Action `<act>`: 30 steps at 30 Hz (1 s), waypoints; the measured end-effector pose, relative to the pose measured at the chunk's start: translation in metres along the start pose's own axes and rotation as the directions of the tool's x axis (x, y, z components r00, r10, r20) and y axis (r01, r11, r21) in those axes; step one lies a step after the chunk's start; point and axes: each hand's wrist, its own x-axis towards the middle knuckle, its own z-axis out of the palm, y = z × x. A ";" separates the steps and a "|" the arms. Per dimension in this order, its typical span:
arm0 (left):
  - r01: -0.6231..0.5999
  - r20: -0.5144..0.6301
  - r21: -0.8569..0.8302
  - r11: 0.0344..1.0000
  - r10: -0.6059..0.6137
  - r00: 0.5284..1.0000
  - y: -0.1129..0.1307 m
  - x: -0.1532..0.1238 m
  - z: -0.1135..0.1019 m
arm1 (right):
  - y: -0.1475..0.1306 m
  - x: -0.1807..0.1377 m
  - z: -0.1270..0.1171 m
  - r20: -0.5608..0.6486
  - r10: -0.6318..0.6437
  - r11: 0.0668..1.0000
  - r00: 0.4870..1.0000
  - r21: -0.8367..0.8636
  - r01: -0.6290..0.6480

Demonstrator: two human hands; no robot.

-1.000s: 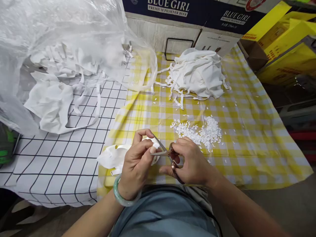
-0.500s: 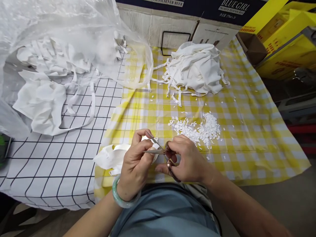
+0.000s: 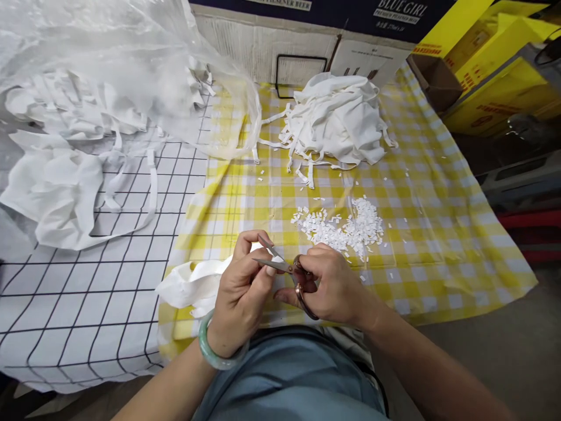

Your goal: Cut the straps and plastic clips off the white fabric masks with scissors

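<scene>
My right hand (image 3: 326,280) is closed around the handles of a pair of scissors (image 3: 274,265), whose blades stand partly apart and point left. Closed too, my left hand (image 3: 245,286) pinches a white fabric piece with straps (image 3: 188,283). Most of that piece lies on the table left of the hand, and my fingers hide the rest. The blades lie over the left fingertips, around a bit of white that I see only in part. Beyond my hands is a heap of small white clippings (image 3: 350,228).
Farther back lies a pile of similar white fabric pieces (image 3: 337,117) with loose straps. At left, a clear plastic bag (image 3: 228,105) holds more, with one white piece (image 3: 65,181) at its mouth. A beer carton (image 3: 263,44) and black wire stand (image 3: 302,57) border the back.
The scissor blades have come a little closer together and the lower blade has swung up. The view has turned slightly right, so the table things appear farther left.
</scene>
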 end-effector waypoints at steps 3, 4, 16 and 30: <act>-0.033 0.072 0.055 0.998 0.029 0.997 0.001 0.009 0.009 | 0.009 -0.010 -0.005 -0.043 0.039 0.999 0.998 0.003 -0.039; -0.043 0.102 0.072 0.997 0.036 0.994 0.001 0.012 0.013 | 0.012 -0.014 -0.007 -0.056 0.060 0.998 0.997 0.005 -0.060; 0.048 0.277 0.292 0.955 -0.132 0.952 -0.003 0.028 0.008 | 0.044 -0.046 -0.035 -0.111 0.457 0.886 0.883 0.140 -0.441; -0.177 0.286 0.687 0.705 -0.038 0.957 0.043 0.058 -0.065 | -0.013 0.060 0.013 -0.256 -0.047 0.970 0.966 0.220 0.105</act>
